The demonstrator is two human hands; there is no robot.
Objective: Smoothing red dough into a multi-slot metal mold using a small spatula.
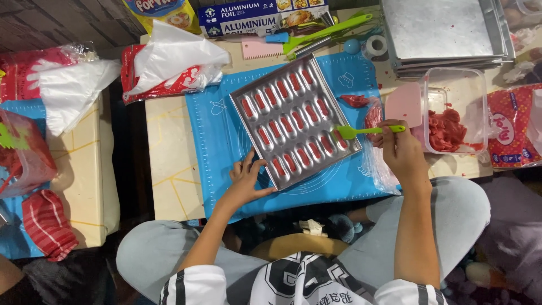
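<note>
Looking down from the head camera, we see our two bare hands over a blue mat (214,141) on a pale low table (169,169). On the mat lies a metal mould tray (294,120), turned at an angle, with rows of small oval hollows, and each hollow has a red filling.

Our left hand (247,179) rests at the near corner of the tray. Its fingers are spread, the fingertips touch the tray edge, and the palm lies on the mat.

Our right hand (400,148) is closed around the handle of a green spatula (367,131). It pinches the handle between thumb and fingers. The flat end of the spatula lies over the right edge of the tray, on one of the filled hollows there.

Just beside the right hand stands a clear plastic box (455,110) with red paste inside, and a pink scraper (404,103) leans at its left side. Between the tray and the box we see a crumpled clear bag (379,164) with red smears.

At the far side of the table lie a long blue foil box (248,18), a pink comb scraper (261,48), a second green spatula (327,33) and a stack of flat metal trays (446,34). White piping bags (169,56) lie at the far left of the mat.
</note>
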